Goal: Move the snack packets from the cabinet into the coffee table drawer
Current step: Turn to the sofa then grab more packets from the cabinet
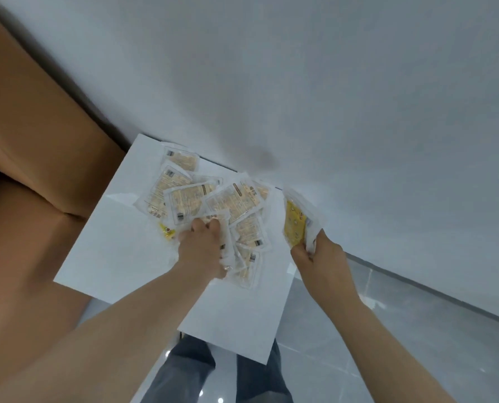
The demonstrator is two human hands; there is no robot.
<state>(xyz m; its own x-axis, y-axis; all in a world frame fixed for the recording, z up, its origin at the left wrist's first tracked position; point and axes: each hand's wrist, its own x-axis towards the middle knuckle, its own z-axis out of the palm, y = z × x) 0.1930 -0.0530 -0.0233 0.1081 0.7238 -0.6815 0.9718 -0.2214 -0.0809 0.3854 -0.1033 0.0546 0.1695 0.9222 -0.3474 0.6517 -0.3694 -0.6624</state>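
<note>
Several clear snack packets [184, 199] with beige contents lie scattered on the white cabinet top [111, 251], against the wall. My left hand [204, 248] lies on the pile, its fingers curled round a packet [216, 221] near the middle. My right hand [315, 254] is raised to the right of the pile and grips a small bunch of packets, the front one yellow [294, 228], standing upright. A small yellow packet [167, 231] shows beside my left hand. The coffee table drawer is not in view.
A brown cardboard box [33, 158] stands close at the left, touching the cabinet's edge. A white wall [300, 82] fills the back. Grey floor tiles [358, 344] and my legs in jeans [190, 370] show below the cabinet's front edge.
</note>
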